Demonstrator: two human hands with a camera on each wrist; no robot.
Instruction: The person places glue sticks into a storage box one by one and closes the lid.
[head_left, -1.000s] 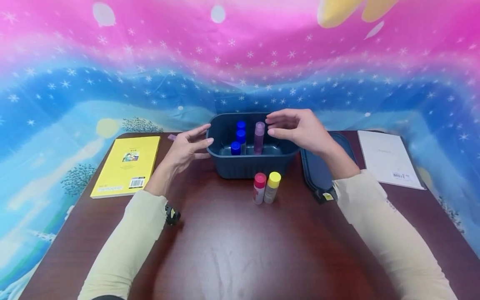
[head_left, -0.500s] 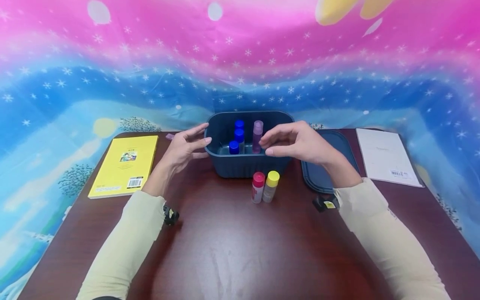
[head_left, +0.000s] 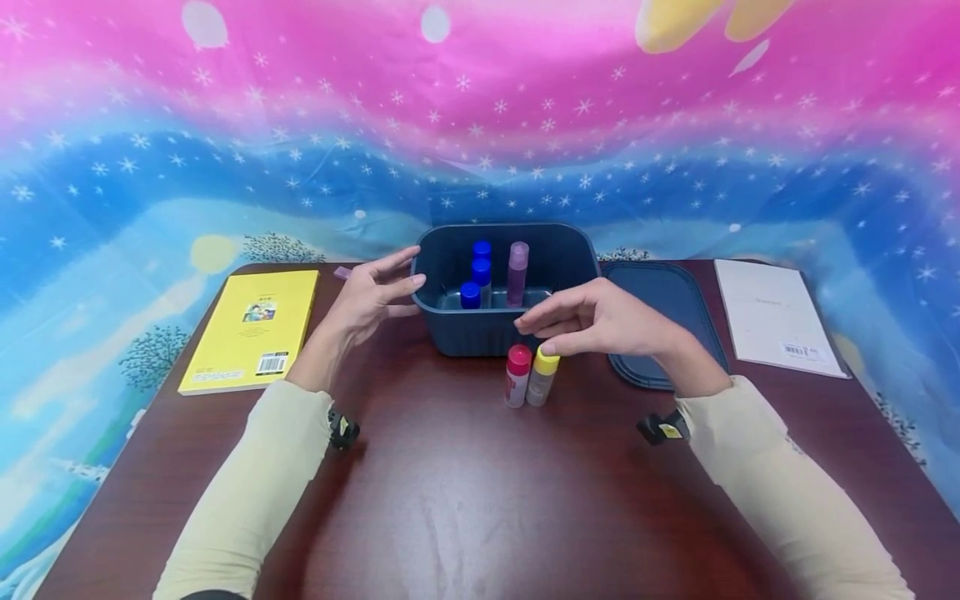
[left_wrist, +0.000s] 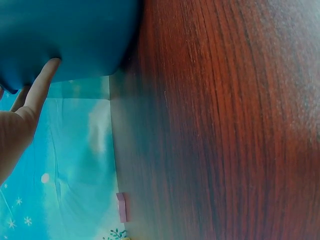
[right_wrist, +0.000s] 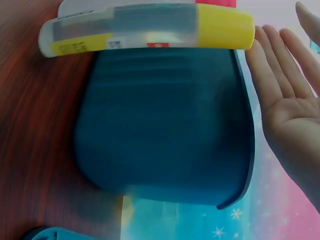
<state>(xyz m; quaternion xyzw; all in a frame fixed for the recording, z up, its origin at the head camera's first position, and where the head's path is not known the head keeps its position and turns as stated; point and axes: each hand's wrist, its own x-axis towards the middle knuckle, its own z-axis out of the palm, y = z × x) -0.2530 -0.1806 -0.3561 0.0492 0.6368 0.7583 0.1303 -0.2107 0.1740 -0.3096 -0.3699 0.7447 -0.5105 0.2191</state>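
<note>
A dark blue-grey plastic bin (head_left: 480, 335) stands at the back middle of the table. My left hand (head_left: 367, 296) rests its fairly straight fingers against the bin's left side, and a fingertip touches the wall in the left wrist view. Over a clear glue tube with a yellow cap (head_left: 541, 388) hovers my right hand (head_left: 603, 321), holding nothing, fingers extended and thumb apart. A red-capped tube (head_left: 516, 387) stands upright beside the yellow one, in front of the bin. Inside the bin are several tubes: blue-capped ones (head_left: 470, 296) in a row and a purple one (head_left: 517, 273).
The bin's flat lid (head_left: 660, 292) lies to its right. A yellow book (head_left: 255, 333) lies at the left and a white book (head_left: 780, 321) at the right. Behind the table (head_left: 450, 500) hangs a printed cloth (head_left: 480, 108). A small purple piece (left_wrist: 122, 207) sits near the back edge.
My right hand has moved from above the bin's right side, down and toward me, to over the yellow-capped tube. The left hand has stayed at the bin.
</note>
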